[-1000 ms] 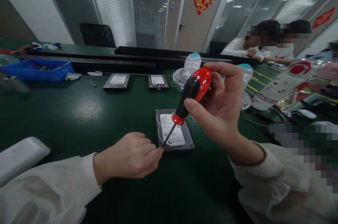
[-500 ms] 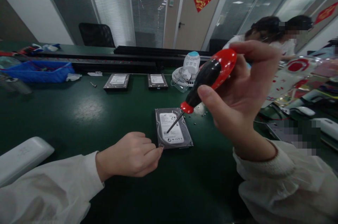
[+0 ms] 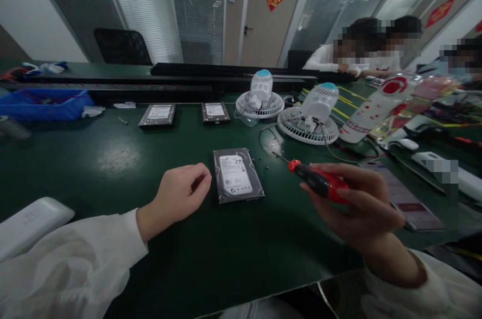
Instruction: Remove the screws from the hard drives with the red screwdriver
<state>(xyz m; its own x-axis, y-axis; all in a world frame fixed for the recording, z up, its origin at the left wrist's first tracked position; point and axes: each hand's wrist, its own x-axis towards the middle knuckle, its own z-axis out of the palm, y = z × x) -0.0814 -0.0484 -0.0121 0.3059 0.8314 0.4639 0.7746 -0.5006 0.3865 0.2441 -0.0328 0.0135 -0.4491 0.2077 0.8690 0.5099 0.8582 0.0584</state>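
A hard drive (image 3: pixel 236 176) with a white label lies flat on the green table in front of me. Just off its left edge is my left hand (image 3: pixel 181 191), fingers curled in with thumb and forefinger together; whatever they may hold is hidden. My right hand (image 3: pixel 357 203) is closed around the red and black handle of a screwdriver (image 3: pixel 320 181), to the right of the drive. Its thin shaft points left and away, tip near several small screws (image 3: pixel 267 167) on the table. The screwdriver does not touch the drive.
Two more hard drives (image 3: pixel 157 115) lie farther back. Behind the screws stand two white fans (image 3: pixel 309 126). To the right are a bottle (image 3: pixel 361 118) and a phone (image 3: pixel 410 198). A blue bin (image 3: pixel 45 104) and a white case (image 3: pixel 33 223) are left. People sit at back right.
My right hand has swung the screwdriver away from the drive, down and to the right. The left hand has drawn back from the drive's near corner, moving slightly left and up.
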